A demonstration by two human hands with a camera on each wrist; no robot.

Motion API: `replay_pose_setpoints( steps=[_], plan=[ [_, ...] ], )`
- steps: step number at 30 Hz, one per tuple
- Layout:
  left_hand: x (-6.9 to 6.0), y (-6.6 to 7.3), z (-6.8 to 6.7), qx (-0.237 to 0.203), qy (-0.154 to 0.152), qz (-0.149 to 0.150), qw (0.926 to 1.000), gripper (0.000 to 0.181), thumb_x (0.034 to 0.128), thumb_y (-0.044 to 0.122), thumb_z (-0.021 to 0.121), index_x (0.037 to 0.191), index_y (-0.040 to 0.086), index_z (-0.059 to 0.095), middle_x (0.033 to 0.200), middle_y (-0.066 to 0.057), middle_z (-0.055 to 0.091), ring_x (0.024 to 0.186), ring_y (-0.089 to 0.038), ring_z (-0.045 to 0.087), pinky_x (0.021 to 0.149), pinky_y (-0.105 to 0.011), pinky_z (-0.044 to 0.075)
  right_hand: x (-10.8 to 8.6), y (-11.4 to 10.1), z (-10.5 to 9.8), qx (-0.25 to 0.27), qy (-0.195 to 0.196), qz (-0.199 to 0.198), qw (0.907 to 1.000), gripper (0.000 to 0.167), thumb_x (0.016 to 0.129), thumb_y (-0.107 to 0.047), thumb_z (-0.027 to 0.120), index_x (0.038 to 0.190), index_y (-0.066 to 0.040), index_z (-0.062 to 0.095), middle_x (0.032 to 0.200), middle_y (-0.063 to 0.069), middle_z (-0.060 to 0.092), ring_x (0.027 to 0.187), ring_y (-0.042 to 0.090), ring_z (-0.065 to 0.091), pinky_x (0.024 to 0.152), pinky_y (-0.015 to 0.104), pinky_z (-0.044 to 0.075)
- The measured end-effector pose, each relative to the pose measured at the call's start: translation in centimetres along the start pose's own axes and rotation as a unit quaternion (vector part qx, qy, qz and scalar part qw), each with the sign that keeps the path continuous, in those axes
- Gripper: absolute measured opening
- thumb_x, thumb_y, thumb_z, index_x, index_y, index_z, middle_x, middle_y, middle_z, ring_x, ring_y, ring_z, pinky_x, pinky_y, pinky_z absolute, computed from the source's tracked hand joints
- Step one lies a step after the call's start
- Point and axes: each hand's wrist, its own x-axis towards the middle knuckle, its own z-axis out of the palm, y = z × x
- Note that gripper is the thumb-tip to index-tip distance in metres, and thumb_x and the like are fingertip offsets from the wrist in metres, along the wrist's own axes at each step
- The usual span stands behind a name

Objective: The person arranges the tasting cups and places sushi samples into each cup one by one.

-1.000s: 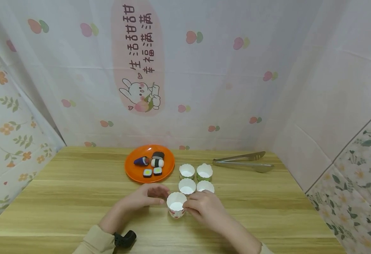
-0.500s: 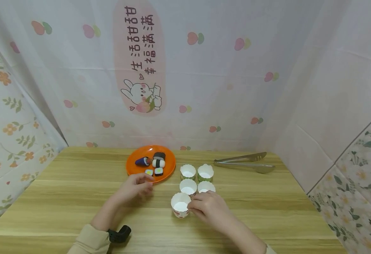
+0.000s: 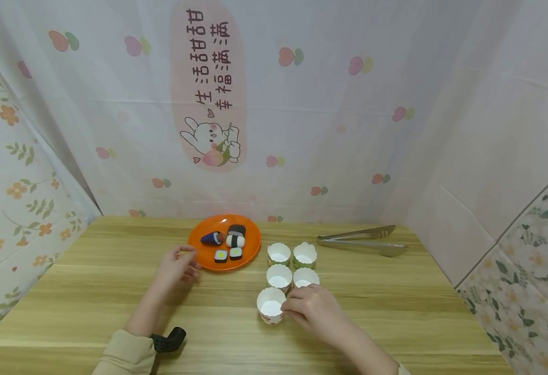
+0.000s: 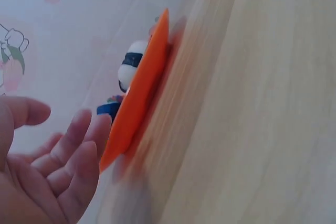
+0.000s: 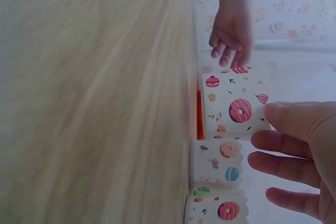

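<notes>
My right hand (image 3: 318, 315) pinches the rim of a white baking cup (image 3: 271, 306) with a scalloped edge. Donut and sweet prints cover this cup (image 5: 236, 103) in the right wrist view, where a strip of orange shows past its base. Several similar cups stand in two rows just behind it, among them a near-left cup (image 3: 279, 277) and a green-sided cup (image 3: 305, 255). My left hand (image 3: 174, 270) holds nothing, its fingers loosely bent beside the left rim of an orange plate (image 3: 250, 250). Toy sushi pieces (image 3: 235, 241) lie on the plate.
Metal tongs (image 3: 362, 240) lie at the back right of the wooden table (image 3: 395, 307). A printed curtain (image 3: 330, 130) hangs behind the table's far edge, and patterned cloth (image 3: 526, 291) borders the right side.
My left hand has moved left, away from the cup to the plate's left side. The right hand, still pinching the cup, has shifted slightly right with it, closer to the other cups.
</notes>
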Motion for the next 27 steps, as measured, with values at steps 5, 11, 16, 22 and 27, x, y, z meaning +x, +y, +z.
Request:
replay_pose_setpoints(
  steps=[5,11,16,22,27],
  plan=[
    [0.1,-0.3,-0.4,-0.004,0.035,-0.024,0.9991,0.048,0.0991,0.015,0.048,0.136,-0.01,0.031,0.077,-0.012,0.066,0.056,-0.019,0.064,0.05,-0.028,0.052,-0.6,0.1,-0.1,-0.001,-0.003,-0.004,1.0,0.018,0.069,-0.014,0.084,0.081,-0.02,0.072,0.083,-0.013,0.064,0.074,0.005,0.059,0.065,0.02,0.044],
    [0.2,-0.7,-0.8,-0.038,0.047,-0.058,0.9965,0.056,0.1002,0.017,0.047,0.144,-0.006,0.021,0.078,-0.011,0.066,0.056,-0.018,0.065,0.049,-0.027,0.053,-1.2,0.3,-0.1,-0.003,0.0,-0.01,0.9999,0.021,0.066,-0.012,0.084,0.08,-0.02,0.071,0.082,-0.012,0.063,0.073,0.005,0.058,0.065,0.02,0.045],
    [0.2,-1.2,-1.1,-0.064,0.023,-0.07,0.9952,0.062,0.1016,0.019,0.045,0.147,-0.008,0.012,0.08,-0.012,0.068,0.059,-0.021,0.067,0.054,-0.031,0.056,-1.6,0.4,-0.1,0.001,-0.005,-0.008,1.0,0.021,0.066,-0.011,0.084,0.08,-0.02,0.072,0.081,-0.012,0.063,0.072,0.005,0.059,0.066,0.023,0.047],
    [0.4,-1.8,-1.0,-0.084,-0.015,-0.074,0.9936,0.065,0.1025,0.017,0.041,0.147,-0.012,0.005,0.086,-0.016,0.068,0.065,-0.023,0.068,0.063,-0.034,0.058,-1.7,0.4,-0.1,0.002,-0.018,-0.002,0.9998,0.02,0.068,-0.012,0.084,0.081,-0.021,0.072,0.083,-0.012,0.064,0.074,0.006,0.059,0.068,0.024,0.048],
    [0.7,-2.3,-0.8,-0.094,-0.042,-0.06,0.9929,0.058,0.1025,0.014,0.041,0.145,-0.013,0.013,0.088,-0.015,0.068,0.07,-0.024,0.069,0.067,-0.033,0.058,-1.6,0.4,0.0,0.002,-0.019,-0.01,0.9998,0.02,0.067,-0.012,0.085,0.081,-0.02,0.072,0.082,-0.012,0.064,0.074,0.005,0.059,0.068,0.023,0.048]
  ],
)
